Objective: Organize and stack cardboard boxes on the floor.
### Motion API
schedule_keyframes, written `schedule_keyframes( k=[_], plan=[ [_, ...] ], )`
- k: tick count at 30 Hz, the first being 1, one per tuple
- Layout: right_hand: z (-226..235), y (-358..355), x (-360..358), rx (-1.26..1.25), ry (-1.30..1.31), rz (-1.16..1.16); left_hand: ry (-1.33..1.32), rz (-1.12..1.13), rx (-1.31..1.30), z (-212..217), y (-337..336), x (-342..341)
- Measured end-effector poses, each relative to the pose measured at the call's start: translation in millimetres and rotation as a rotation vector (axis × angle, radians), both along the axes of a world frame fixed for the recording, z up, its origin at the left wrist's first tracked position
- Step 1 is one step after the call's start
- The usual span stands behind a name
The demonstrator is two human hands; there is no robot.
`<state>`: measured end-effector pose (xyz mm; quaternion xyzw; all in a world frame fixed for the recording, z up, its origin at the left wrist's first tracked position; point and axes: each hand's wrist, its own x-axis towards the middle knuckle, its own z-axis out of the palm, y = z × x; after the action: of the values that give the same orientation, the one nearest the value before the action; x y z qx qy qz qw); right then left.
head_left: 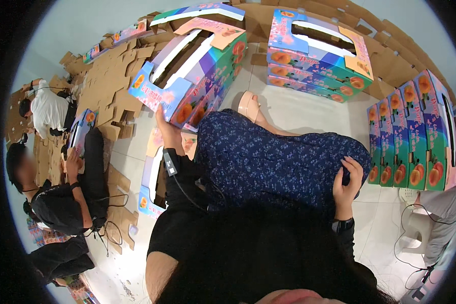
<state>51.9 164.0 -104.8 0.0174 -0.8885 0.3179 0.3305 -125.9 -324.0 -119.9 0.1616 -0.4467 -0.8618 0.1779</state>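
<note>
Gripping the near lower edge of the top printed fruit carton (192, 71), left hand (168, 133) closed on it; carton tops a stack of 3 on the tiled floor (299, 111), left of the knee; right hand (347, 183) open, fingers curled, resting on the blue floral skirt (268, 162); 5 folded cartons (415, 134) upright at right.

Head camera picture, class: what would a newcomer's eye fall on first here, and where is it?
The bright printed fruit boxes stand out first: one stack ahead on the left, touched by the left hand, another stack at the top and an upright row on the right. Next comes the dark blue flowered skirt in the middle, with the right hand on it. Flat brown cardboard litters the floor at the left.
</note>
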Motion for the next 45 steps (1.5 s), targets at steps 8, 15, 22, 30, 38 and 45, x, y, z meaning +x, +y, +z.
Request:
schedule_keyframes(
  k=[8, 15, 22, 30, 38, 45],
  plan=[
    [-6.5, -4.8, -3.9, -0.029, 0.018, 0.036, 0.096, 0.089, 0.027, -4.8, 17.4, -14.9],
    [-14.0, -4.8, -1.7, -0.046, -0.005, 0.003, 0.069, 0.203, -0.045, -3.4, 26.1, -14.6],
    [-15.5, -6.0, -3.6, -0.053, -0.017, 0.004, -0.007, 0.282, -0.066, -6.7, 36.2, -24.0],
    [-20.4, -5.2, -3.2, -0.032, 0.008, 0.000, -0.416, 0.720, -0.654, -7.6, 46.4, -3.5],
    [-23.6, -5.1, -6.0, 0.018, -0.004, -0.007, -0.194, 0.118, -0.336, -17.6, 53.6, 3.9],
    [-22.9, -7.9, -6.9, 0.017, -0.007, -0.022, -0.102, 0.158, -0.268, -19.8, 50.3, -4.6]
  ],
)
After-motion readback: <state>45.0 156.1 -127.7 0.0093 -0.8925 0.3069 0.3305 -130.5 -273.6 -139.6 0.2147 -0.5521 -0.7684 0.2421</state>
